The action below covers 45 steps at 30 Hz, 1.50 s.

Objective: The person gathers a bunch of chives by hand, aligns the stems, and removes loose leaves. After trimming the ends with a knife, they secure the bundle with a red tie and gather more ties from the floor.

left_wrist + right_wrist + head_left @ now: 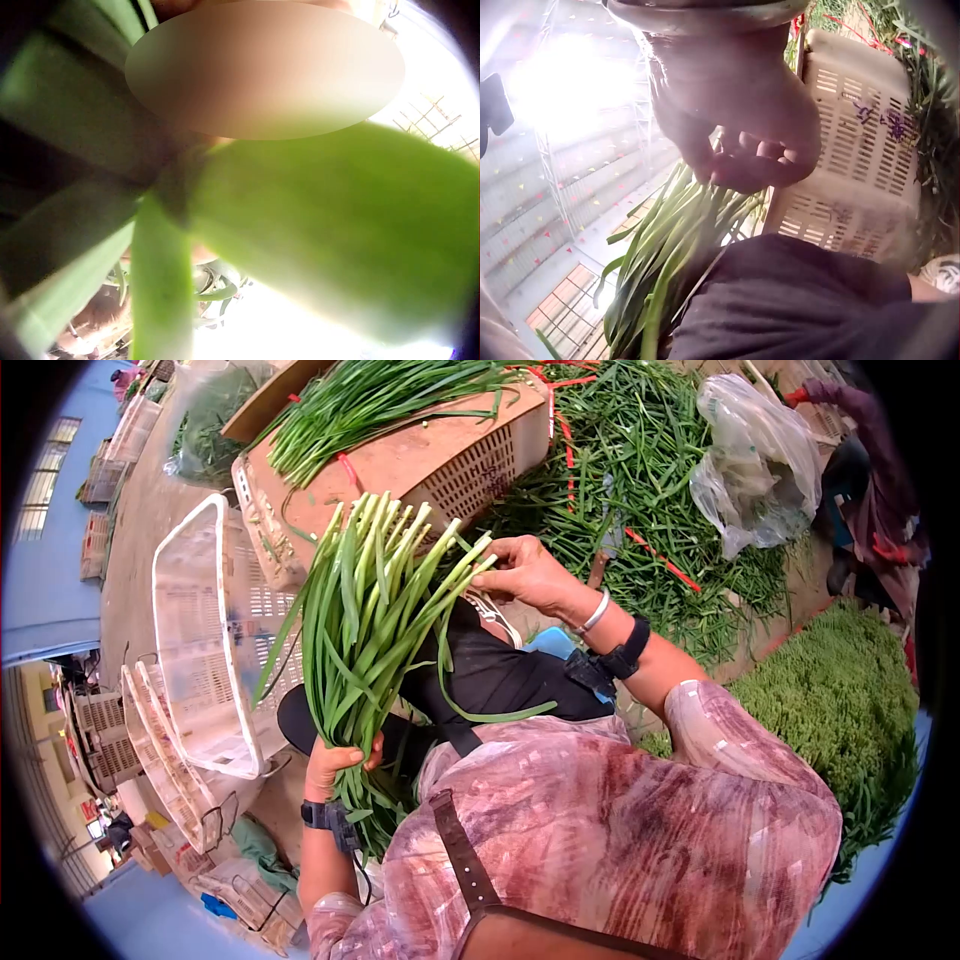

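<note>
A bunch of garlic chives [375, 600] fans upward in the head view, pale cut stem ends at the top and flat green leaves below. My left hand [340, 765] grips it low down, round the leaves. At the upper right of the bunch, my right hand [535, 578] pinches a pale stem end between thumb and fingertips. The right wrist view shows the right hand [742, 112] with curled fingers over the stem tops. Broad blurred leaves [330, 225] fill much of the left wrist view, and a blurred oval hides part of it.
More chives [390, 410] lie on a board [440, 455] over a plastic crate [490, 465] ahead. White crates [200, 650] stand at the left. Loose greens [640, 450], a knife [605, 545] and a clear bag [755, 460] are at the right, near another person [870, 500].
</note>
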Each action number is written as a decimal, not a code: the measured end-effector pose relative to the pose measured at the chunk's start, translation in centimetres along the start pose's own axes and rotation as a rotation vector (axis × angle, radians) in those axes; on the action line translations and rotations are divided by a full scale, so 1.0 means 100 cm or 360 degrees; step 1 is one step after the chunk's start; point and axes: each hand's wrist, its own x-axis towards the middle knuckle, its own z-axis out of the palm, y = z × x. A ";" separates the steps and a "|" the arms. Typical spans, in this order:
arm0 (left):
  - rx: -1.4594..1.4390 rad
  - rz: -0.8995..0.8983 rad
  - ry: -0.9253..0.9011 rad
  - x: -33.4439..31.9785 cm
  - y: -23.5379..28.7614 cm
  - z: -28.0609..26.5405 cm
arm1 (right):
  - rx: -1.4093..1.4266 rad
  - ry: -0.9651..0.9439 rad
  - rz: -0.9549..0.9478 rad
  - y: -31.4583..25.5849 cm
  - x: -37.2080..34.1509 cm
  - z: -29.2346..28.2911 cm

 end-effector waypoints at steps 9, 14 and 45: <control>-0.0078 0.0029 -0.0098 0.005 -0.009 -0.003 | -0.0595 -0.0353 -0.0113 -0.017 0.007 -0.036; -0.0107 -0.0004 -0.0119 0.005 -0.010 -0.013 | -0.0770 -0.0533 -0.0194 -0.027 0.014 -0.040; -0.0003 -0.0153 -0.0281 0.004 -0.021 -0.044 | -0.0385 0.0332 0.0182 0.001 0.032 -0.055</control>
